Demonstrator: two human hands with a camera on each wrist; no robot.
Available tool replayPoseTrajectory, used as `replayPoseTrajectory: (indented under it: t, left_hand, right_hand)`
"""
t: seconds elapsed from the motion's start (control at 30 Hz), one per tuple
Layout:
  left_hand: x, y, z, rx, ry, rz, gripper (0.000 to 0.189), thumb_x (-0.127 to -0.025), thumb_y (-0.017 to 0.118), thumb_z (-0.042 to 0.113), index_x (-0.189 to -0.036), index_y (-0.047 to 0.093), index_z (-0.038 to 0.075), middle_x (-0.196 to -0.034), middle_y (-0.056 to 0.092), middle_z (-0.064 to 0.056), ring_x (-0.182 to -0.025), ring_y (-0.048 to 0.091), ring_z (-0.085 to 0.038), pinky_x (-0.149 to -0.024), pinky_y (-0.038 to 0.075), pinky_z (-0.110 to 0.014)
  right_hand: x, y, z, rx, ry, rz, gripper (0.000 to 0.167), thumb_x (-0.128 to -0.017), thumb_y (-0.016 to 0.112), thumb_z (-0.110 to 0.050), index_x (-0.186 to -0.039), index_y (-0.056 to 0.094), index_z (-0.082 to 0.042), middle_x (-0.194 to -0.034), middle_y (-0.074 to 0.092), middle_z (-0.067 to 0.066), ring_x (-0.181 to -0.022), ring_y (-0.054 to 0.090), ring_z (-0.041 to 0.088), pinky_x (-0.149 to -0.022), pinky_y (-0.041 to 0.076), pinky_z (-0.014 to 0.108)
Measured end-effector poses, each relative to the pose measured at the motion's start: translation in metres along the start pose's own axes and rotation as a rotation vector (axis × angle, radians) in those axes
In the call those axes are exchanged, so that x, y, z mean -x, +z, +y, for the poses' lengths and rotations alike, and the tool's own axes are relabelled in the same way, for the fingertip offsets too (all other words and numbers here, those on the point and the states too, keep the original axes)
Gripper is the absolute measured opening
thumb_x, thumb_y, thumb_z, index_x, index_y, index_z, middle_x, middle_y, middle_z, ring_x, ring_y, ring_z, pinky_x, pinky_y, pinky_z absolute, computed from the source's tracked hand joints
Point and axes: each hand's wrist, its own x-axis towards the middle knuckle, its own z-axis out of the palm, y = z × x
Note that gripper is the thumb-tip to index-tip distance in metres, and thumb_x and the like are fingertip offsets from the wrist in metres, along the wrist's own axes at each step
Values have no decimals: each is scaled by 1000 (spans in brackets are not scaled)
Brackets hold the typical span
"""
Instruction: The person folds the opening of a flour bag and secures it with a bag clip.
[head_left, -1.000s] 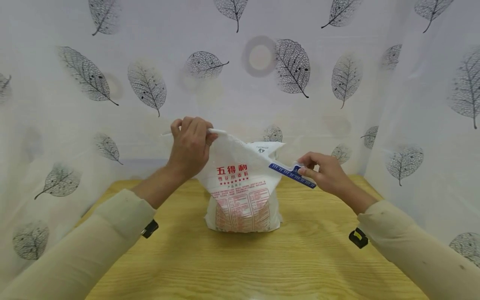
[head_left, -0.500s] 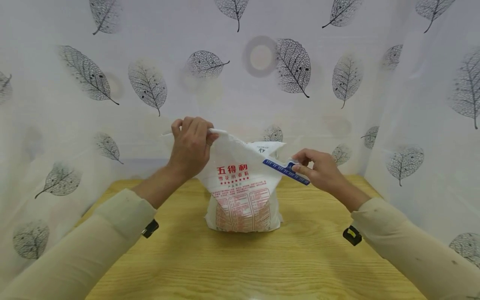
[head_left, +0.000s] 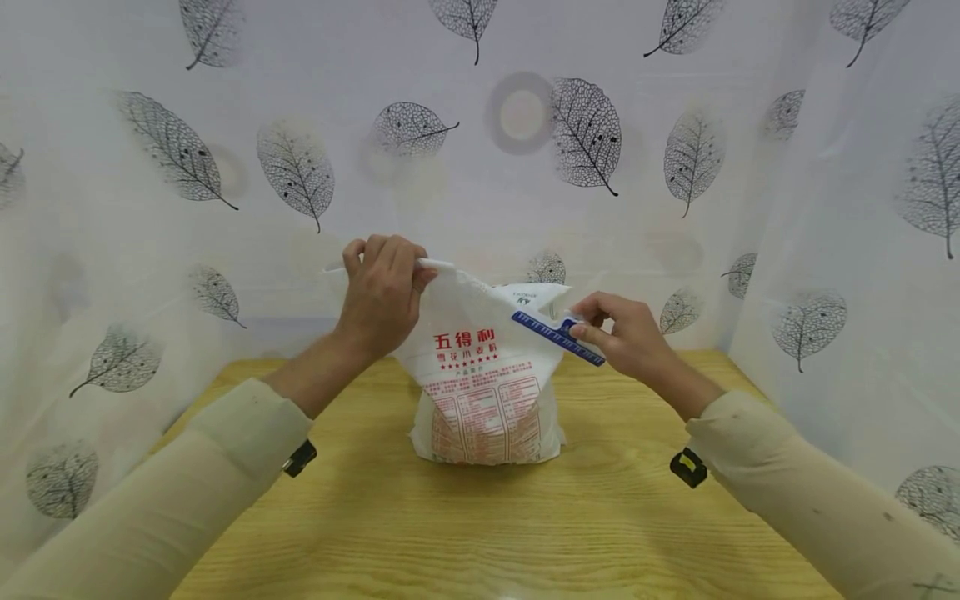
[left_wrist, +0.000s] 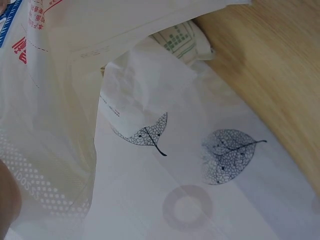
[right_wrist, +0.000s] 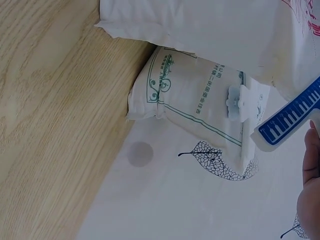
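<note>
A white plastic flour bag (head_left: 480,358) with red print stands on the table in the head view. My left hand (head_left: 381,292) grips its top edge and pulls it up to the left; part of that hand shows at the left edge of the left wrist view. My right hand (head_left: 626,333) pinches a blue-and-white bag clip (head_left: 557,337) with a piano-key pattern, tilted down to the right. The clip lies along the bag's sloping upper right edge in the head view. Whether its jaws are round the plastic I cannot tell.
Behind the flour bag stands another white bag (right_wrist: 195,100) with green print, a pale clip (right_wrist: 242,102) along its edge. The wooden table (head_left: 480,533) extends around them. A leaf-print curtain (head_left: 480,192) hangs behind and at both sides.
My right hand has moved left and slightly up, carrying the clip from the bag's right edge further over its upper right part. The left hand and the flour bag have stayed nearly still.
</note>
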Motion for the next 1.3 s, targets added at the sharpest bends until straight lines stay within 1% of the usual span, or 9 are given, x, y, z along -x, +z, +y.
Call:
replayPoseTrajectory:
  t: [0.13,0.33,0.63,0.93,1.1,1.3]
  left_hand:
    - [0,0,0,3,2,5,22,-101,56,20,-101,55,-2,-90,54,-14,-92,46,-34,-95,25,-57]
    - [1,0,0,1,0,2,22,-102,55,20,-100,55,-2,-90,54,-14,-93,46,-34,-95,26,-57]
    - [1,1,-1,-9,9,-2,24,-102,54,21,-101,55,-2,-90,54,-15,-93,46,-34,-94,26,-56]
    - [2,0,1,6,5,-6,19,-101,56,18,-101,55,-1,-90,54,-14,-93,46,-34,-95,26,-57]
    - [3,0,1,8,3,-9,19,-101,56,18,-101,55,-1,-90,54,-14,-92,46,-34,-94,26,-56]
    - [4,2,0,37,-6,-13,19,-101,56,18,-99,55,-1,-88,54,-13,-91,47,-33,-94,28,-56]
  right_hand:
    - [-5,4,-4,-24,6,3,16,-88,74,-6,-102,67,-1,-85,69,9,-78,59,20,-68,44,27]
    - [-10,9,-11,-64,-10,24,15,-89,74,-5,-101,67,-1,-85,69,11,-78,60,21,-69,44,26]
    - [-17,11,-20,-70,-10,30,17,-89,74,-6,-103,67,1,-84,68,11,-77,60,21,-68,45,29]
    - [-25,13,-30,-82,-14,11,18,-91,72,-8,-106,67,0,-87,68,10,-79,60,21,-68,43,31]
    - [-26,14,-32,-79,-9,7,18,-91,72,-7,-107,67,0,-87,68,10,-79,59,21,-68,43,31]
    - [-29,17,-35,-121,-20,27,18,-90,73,-6,-106,67,1,-86,68,12,-78,61,22,-66,45,28]
